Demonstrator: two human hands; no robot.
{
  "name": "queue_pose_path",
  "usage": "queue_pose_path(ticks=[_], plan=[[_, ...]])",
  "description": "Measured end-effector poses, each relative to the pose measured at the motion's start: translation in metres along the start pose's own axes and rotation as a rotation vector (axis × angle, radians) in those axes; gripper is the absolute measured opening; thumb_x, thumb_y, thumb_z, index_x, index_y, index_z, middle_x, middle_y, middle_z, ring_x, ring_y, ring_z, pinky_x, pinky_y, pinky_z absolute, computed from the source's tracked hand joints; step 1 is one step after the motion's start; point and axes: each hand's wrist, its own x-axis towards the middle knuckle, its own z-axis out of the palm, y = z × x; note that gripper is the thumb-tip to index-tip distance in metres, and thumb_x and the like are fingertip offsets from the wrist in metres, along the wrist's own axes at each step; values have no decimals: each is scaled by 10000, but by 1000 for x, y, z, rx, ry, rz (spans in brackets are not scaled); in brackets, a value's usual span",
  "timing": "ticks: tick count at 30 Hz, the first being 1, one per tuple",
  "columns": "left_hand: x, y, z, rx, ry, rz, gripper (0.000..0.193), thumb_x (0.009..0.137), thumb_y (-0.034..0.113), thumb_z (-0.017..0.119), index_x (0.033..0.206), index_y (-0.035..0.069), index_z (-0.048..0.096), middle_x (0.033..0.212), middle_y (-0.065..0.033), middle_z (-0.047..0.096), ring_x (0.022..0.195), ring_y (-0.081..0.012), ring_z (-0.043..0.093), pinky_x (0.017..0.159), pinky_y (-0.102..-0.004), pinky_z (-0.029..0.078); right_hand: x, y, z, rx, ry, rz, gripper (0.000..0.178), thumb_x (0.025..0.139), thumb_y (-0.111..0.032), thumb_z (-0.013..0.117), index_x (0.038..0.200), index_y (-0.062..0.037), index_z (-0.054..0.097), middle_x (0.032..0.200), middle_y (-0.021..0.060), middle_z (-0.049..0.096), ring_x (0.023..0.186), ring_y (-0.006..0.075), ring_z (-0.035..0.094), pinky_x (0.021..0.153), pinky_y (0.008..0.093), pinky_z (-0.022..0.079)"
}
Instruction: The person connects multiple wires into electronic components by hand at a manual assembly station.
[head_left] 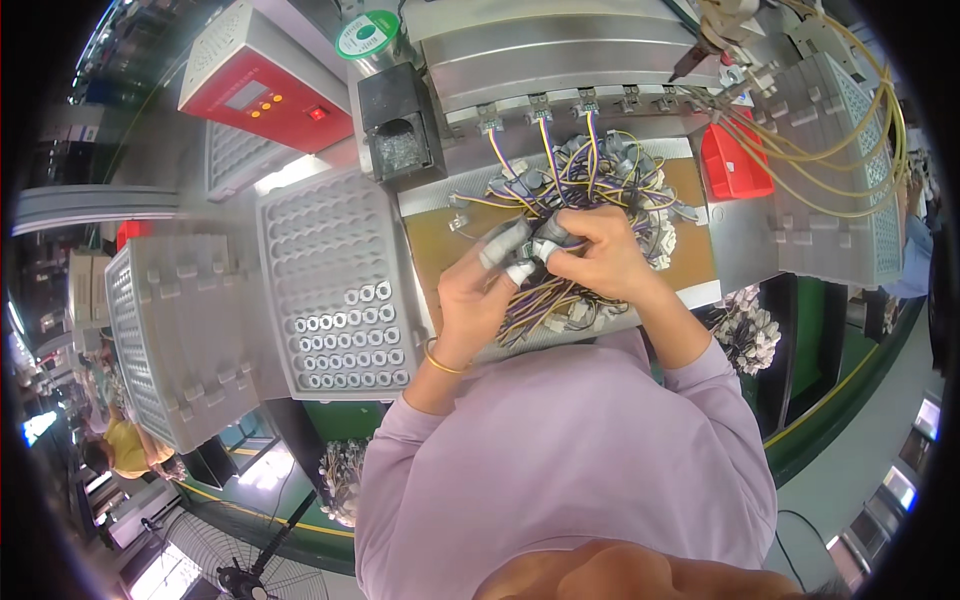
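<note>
My left hand [472,297] and my right hand [608,256] meet over a heap of wire harnesses [575,180]. White and grey finger cots cover several fingertips. Both hands pinch a small dark green part [529,250], which looks like a circuit board; the fingers hide most of it. Purple, yellow and black wires [545,305] spread below the hands, with white connectors among them. Beyond the hands, three small green boards [541,114] sit in clips along a metal fixture [560,62], their wires hanging down into the heap.
Left of the mat stands a grey tray [325,240] with several round metal parts in its near rows. Behind it are a black box [402,125], a solder spool [368,38] and a red control box [265,98]. A soldering head [692,62], looping yellow tubes and a red bin [735,160] occupy the right.
</note>
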Motion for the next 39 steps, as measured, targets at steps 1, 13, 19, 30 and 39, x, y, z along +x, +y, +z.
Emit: queue_pose_path(ticks=[1, 13, 19, 30, 39], plan=[[1, 2, 0, -30, -18, -17, 342, 761, -55, 571, 1101, -43, 535, 1112, -129, 538, 999, -169, 516, 850, -271, 426, 0, -2, -2, -37, -54, 40, 118, 614, -43, 588, 615, 4, 480, 496, 37, 427, 438, 80, 389, 395, 235, 315], [-3, 1, 4, -17, 13, 3, 343, 761, -50, 571, 1101, -63, 526, 1089, -134, 543, 986, -166, 517, 827, -269, 429, -2, 1, -1, -98, 46, -187, 160, 576, -50, 594, 576, -7, 439, 487, 75, 377, 400, 185, 352, 384, 276, 285], [5, 3, 9, -115, 48, -75, 233, 776, -18, 574, 1006, -51, 573, 977, -111, 589, 851, -139, 559, 727, -240, 461, -1, -8, -2, 58, -120, 175, 132, 636, -43, 579, 602, -4, 457, 476, 17, 394, 442, 63, 364, 402, 265, 283], [17, -1, 40, -501, -17, -185, 259, 790, 29, 555, 1044, -15, 523, 908, -82, 580, 815, -135, 547, 581, -247, 460, -10, 15, -15, 453, -170, 305, 277, 784, -61, 568, 1043, 24, 525, 805, 49, 586, 647, 89, 549, 592, 240, 460], [4, -56, 18, 844, -203, 247, 173, 646, 67, 622, 814, 25, 624, 662, -119, 528, 615, -265, 511, 574, -327, 440, 22, 30, -64, 568, 906, 232, 78, 743, -49, 538, 673, -16, 538, 619, 20, 536, 482, 62, 482, 404, 206, 376]])
